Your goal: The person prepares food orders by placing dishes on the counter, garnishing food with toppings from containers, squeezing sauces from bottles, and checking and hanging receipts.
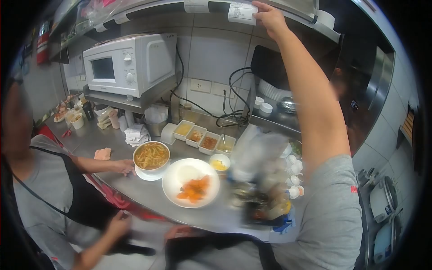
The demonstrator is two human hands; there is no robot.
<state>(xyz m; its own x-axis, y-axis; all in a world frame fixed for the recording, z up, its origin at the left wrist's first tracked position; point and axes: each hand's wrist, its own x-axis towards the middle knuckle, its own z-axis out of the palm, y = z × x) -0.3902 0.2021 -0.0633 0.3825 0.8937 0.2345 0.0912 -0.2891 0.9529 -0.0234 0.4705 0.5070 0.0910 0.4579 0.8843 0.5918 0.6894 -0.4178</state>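
My right hand (269,19) is raised to the shelf edge, its fingers pinching the right end of a printed paper slip (242,13). Low at the counter's front edge, my left hand (178,231) shows only in part; its fingers are blurred. The nearest thing beyond it is a white plate (170,194) with orange pieces of food (194,189) and a pale white mound of food (188,172). Left of the plate stands a bowl of brown soup or stew (152,155) on a white saucer (150,175).
A co-worker's hand (124,167) touches the saucer; their other hand (119,223) is lower. Behind stand ingredient tubs (209,142), a yellow-filled cup (220,162) and a microwave (130,63). Blurred containers (261,193) and white cups (294,168) crowd the right.
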